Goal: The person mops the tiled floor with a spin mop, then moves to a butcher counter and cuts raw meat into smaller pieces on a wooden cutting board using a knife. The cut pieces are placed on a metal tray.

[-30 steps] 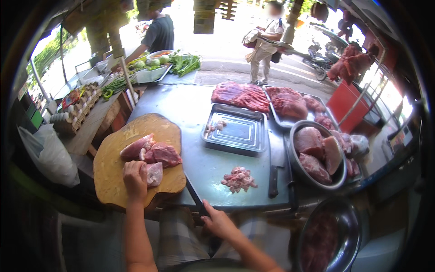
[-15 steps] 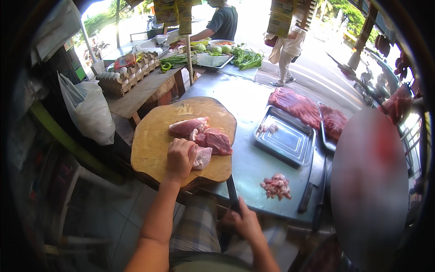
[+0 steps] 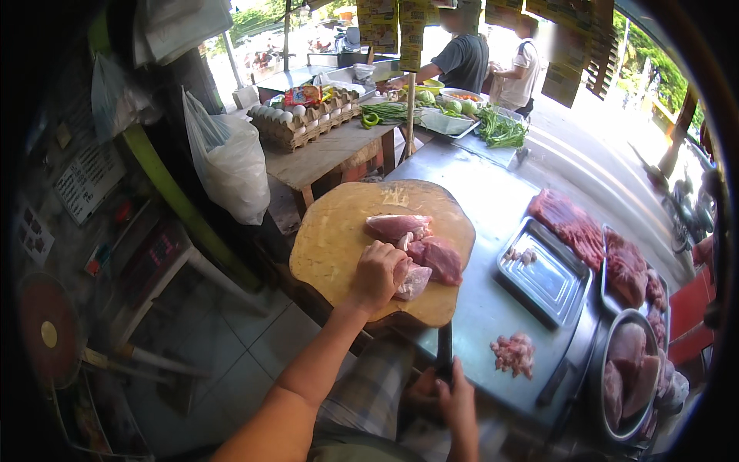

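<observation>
My left hand [image 3: 376, 276] is closed on a pale piece of raw meat [image 3: 416, 282] on the round wooden board [image 3: 323, 246]. A long pink piece [image 3: 391, 226] and a redder piece [image 3: 440, 260] lie just beyond and beside it. My right hand [image 3: 454, 393] grips the handle of a knife [image 3: 445, 346], whose blade is at the board's near right edge, partly hidden. Right of the board, a small heap of meat scraps [image 3: 512, 354] lies on the steel table [image 3: 485, 362], near another knife [image 3: 550, 385].
A shallow steel tray [image 3: 543, 281], meat slab [image 3: 562, 223] and bowl of meat [image 3: 627, 377] are at right. Behind are egg trays [image 3: 300, 127], greens [image 3: 499, 127] and two people [image 3: 460, 61], [image 3: 514, 73]. A white bag [image 3: 231, 165] hangs at left, above tiled floor [image 3: 239, 346].
The view has swung left, so board, table and hands appear further right. My left hand stays on the meat and my right on the knife. The walker outside has moved.
</observation>
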Demonstrator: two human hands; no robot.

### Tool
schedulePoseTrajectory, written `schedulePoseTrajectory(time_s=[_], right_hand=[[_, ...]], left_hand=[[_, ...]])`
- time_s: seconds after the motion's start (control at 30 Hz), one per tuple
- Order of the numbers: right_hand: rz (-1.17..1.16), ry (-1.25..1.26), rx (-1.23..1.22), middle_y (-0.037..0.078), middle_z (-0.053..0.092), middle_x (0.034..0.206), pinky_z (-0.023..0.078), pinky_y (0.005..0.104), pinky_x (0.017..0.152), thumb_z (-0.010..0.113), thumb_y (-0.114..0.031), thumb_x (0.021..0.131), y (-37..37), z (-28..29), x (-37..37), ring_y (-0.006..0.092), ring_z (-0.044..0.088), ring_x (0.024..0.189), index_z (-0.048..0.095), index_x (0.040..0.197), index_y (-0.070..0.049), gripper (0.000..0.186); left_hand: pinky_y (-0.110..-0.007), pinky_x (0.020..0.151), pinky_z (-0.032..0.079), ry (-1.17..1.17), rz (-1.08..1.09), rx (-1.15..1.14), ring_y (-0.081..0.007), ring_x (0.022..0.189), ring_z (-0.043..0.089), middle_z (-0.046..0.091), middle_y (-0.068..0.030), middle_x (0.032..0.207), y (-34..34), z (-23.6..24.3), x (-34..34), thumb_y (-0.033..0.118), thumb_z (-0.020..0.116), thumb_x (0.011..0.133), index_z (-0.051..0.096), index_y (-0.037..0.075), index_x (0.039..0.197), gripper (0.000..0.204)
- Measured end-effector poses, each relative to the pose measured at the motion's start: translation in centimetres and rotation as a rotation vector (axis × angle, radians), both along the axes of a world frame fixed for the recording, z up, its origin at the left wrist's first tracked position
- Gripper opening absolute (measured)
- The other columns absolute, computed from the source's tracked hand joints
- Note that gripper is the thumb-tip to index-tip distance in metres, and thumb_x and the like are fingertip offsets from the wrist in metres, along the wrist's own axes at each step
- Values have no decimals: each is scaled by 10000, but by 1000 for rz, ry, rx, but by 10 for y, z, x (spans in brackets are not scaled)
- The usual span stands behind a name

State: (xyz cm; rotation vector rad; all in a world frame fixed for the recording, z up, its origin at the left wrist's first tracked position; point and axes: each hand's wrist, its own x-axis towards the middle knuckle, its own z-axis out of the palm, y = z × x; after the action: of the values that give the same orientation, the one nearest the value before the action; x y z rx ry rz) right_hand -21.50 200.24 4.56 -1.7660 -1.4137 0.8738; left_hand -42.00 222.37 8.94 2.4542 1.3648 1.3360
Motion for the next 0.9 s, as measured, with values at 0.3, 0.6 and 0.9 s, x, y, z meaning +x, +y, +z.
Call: schedulePoseTrajectory(time_s=[0.3,0.6,0.9], right_hand=[[15,-12,-4,326,671,980,522,439,817,651,-75,902,1,6,-1,463,671,944,403,1447,41,610],[18,14,-73,329,670,977,522,439,811,652,-102,906,0,9,-2,468,669,943,380,1474,16,641],[27,35,-93,364,649,1033,500,460,876,652,-104,908,0,3,2,500,639,1005,344,1489,25,670]], left_hand=[[-440,829,453,14,2,-1,-327,889,569,627,-116,879,0,0,-1,164,615,908,650,47,871,127],[-446,805,456,11,1,23,-335,866,568,622,-120,859,3,-2,-1,169,618,905,651,45,869,133],[-450,815,451,4,-1,15,-324,879,568,619,-105,858,5,-4,1,199,625,919,659,62,875,148]])
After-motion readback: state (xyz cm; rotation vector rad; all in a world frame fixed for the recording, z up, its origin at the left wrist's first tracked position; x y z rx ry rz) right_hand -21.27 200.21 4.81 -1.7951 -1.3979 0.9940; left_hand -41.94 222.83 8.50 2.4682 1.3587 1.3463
